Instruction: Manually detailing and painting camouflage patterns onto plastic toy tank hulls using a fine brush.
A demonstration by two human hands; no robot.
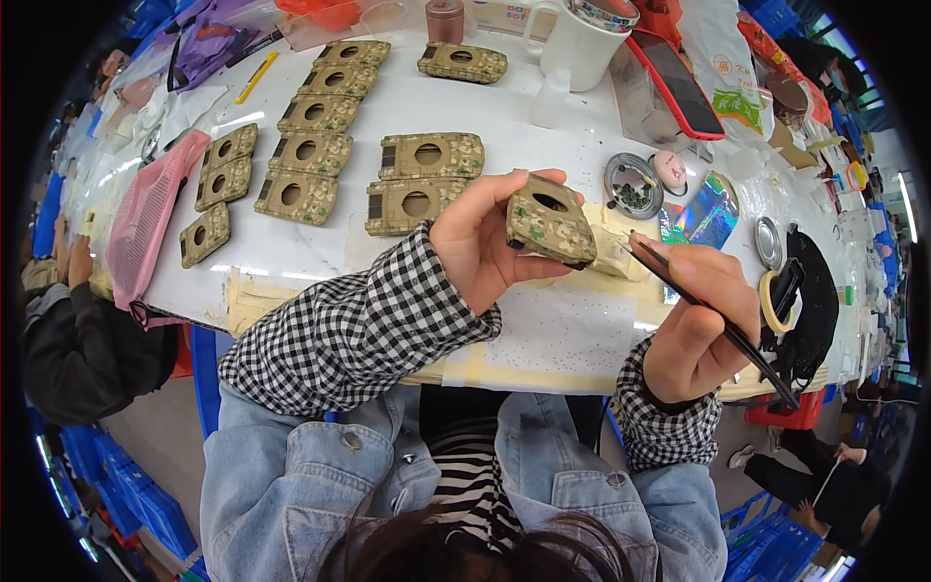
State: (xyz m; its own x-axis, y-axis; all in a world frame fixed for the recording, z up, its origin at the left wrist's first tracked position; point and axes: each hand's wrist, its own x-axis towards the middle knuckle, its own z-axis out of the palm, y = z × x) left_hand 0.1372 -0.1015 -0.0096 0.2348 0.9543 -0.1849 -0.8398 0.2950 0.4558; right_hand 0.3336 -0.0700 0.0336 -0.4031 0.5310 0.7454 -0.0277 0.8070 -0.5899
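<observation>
Left hand [482, 242]: my fingers are closed around a camouflage case [549, 221] with a round hole, held tilted above the table's near edge.
Right hand [700, 325]: I pinch black tweezers [716, 325], tips pointing toward the case, just short of it.
Table [504, 107]: white top; more camouflage cases [312, 150] lie in rows at my far left.
Round tin [632, 184]: holds small dark parts, beyond the case.
White jug [587, 39]: far edge.
Red phone [679, 82]: beside the jug.
</observation>
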